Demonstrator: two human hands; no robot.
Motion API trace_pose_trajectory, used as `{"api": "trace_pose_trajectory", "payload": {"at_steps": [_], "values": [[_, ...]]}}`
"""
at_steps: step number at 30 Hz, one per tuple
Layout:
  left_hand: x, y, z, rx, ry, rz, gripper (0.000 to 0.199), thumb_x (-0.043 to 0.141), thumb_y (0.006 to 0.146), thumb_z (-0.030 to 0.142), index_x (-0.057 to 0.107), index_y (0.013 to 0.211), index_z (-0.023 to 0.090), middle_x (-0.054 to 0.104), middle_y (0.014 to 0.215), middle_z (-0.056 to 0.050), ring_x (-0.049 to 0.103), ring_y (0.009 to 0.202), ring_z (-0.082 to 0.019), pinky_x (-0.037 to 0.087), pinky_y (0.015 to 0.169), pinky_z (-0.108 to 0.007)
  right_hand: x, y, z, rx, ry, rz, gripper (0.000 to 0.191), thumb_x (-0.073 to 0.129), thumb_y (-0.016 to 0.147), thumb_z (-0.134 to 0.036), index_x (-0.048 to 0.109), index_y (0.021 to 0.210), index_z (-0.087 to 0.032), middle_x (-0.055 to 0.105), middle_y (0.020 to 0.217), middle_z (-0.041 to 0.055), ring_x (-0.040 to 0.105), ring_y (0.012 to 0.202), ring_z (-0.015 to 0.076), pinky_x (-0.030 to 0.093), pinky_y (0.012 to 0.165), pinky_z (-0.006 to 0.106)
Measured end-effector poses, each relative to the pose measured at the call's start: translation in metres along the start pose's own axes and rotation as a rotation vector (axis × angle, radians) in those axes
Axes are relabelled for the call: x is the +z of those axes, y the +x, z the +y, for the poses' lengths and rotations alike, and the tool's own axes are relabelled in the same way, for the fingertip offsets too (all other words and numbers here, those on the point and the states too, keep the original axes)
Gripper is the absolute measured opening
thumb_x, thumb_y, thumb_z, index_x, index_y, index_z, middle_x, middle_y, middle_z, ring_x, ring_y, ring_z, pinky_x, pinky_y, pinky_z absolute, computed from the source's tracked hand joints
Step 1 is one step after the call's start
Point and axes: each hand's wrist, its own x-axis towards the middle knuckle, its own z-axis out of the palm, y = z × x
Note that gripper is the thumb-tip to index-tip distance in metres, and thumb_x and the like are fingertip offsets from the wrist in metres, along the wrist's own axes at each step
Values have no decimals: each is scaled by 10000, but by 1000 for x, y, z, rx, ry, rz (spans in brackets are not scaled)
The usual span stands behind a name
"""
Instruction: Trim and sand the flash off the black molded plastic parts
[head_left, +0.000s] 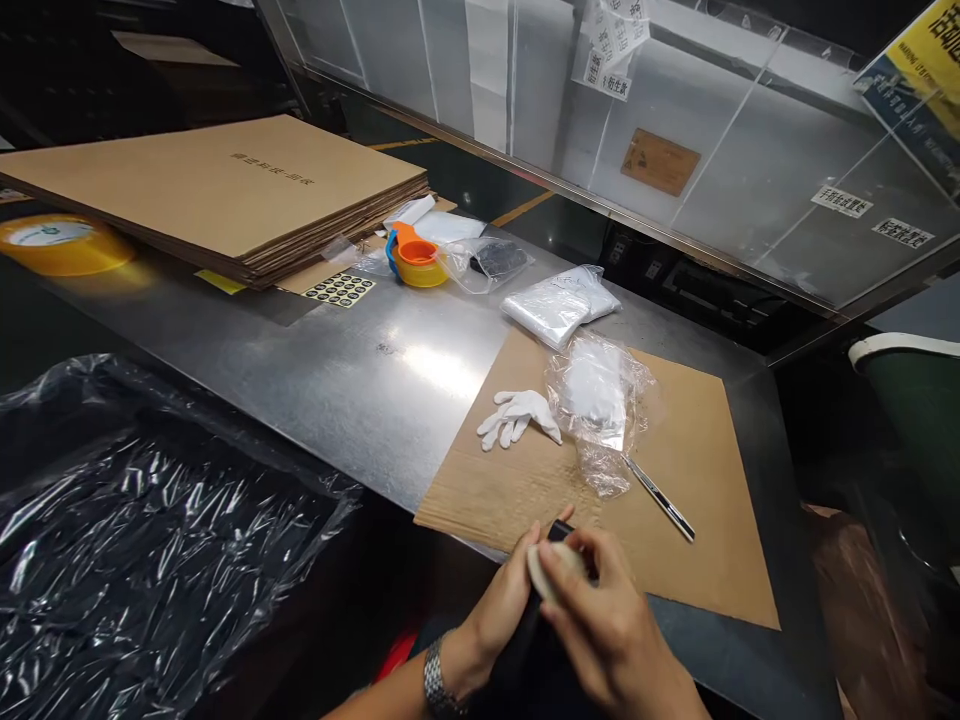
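Note:
At the bottom centre, my left hand (504, 600) is closed round a black object (559, 530) whose lower part is hidden by the hands. My right hand (607, 610) pinches a pale, rounded piece (553, 572) and presses it against the black object. Just beyond the hands lies a flat cardboard sheet (697, 470). On it rest a white glove (520, 418), a crumpled clear plastic bag (600, 390) with something white inside, and a slim cutter knife (660, 500).
Stacked flat cardboard (247, 190) and yellow tape (64, 243) occupy the left of the metal table (360, 380). An orange-and-yellow tape dispenser (416, 258), sticker sheet (339, 289) and white packets (561, 303) lie farther back. Black plastic (150, 540) is at lower left; a green bin (911, 400) stands right.

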Motion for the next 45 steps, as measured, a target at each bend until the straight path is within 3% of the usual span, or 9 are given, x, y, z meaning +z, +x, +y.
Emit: {"api": "trace_pose_trajectory", "payload": {"at_steps": [4,7,10,16,24,27,31,38,45], "values": [[5,1,4,48,8,56,338,470,875,356,658,1085,169,669,1089,-45,536,1097,-181,302,1021,-263,4,8,-11,150,-148,77,403,455,853,-134,466,1256,-117,427,1024,141,461,939,236,486,772,399],[1,6,7,-121,-189,56,451,405,879,476,564,1208,212,681,764,-35,624,678,-160,479,708,-278,12,5,-22,37,-122,3,389,467,825,-150,505,1209,-102,458,969,140,488,857,230,511,699,390],[0,10,13,-310,-353,26,496,446,825,562,514,1228,281,587,595,1,544,456,-143,446,494,-262,22,-5,-25,-51,-59,10,412,490,809,-149,505,1219,-106,459,953,128,501,824,210,521,680,358],[7,13,24,-331,-585,37,267,454,862,441,604,948,238,517,609,-3,553,506,-145,489,497,-262,46,-26,-10,-110,45,193,540,481,820,-116,376,1350,-129,411,1075,141,508,880,185,523,674,288],[7,20,31,-314,-542,182,482,268,914,468,490,659,124,443,556,-2,432,421,-60,402,374,-135,80,-47,9,-103,-163,457,382,595,796,-118,582,1158,-240,490,1013,75,554,855,158,524,667,235],[6,18,38,-180,-497,226,394,286,926,406,497,722,143,499,592,-11,481,451,-79,426,390,-154,75,-62,40,-58,-225,471,430,538,826,-94,524,1240,-211,478,1075,104,544,933,189,526,708,287],[7,15,36,-19,-287,281,67,569,818,208,533,844,159,579,634,3,573,507,-114,509,489,-222,54,-75,91,285,-306,418,411,483,883,-209,461,1292,-180,483,1070,116,519,984,219,509,776,372],[10,8,15,-147,-85,220,275,607,702,67,499,933,168,607,620,3,623,544,-154,477,473,-222,14,-68,159,548,-397,375,343,416,891,-383,601,1078,-163,537,983,124,488,923,262,449,783,457],[14,-11,11,-62,-4,-109,652,613,783,241,261,1332,247,644,888,-78,635,678,-204,492,665,-388,-10,-57,187,660,-311,301,150,456,811,-283,566,802,-183,563,775,71,535,776,227,428,708,354]]}}
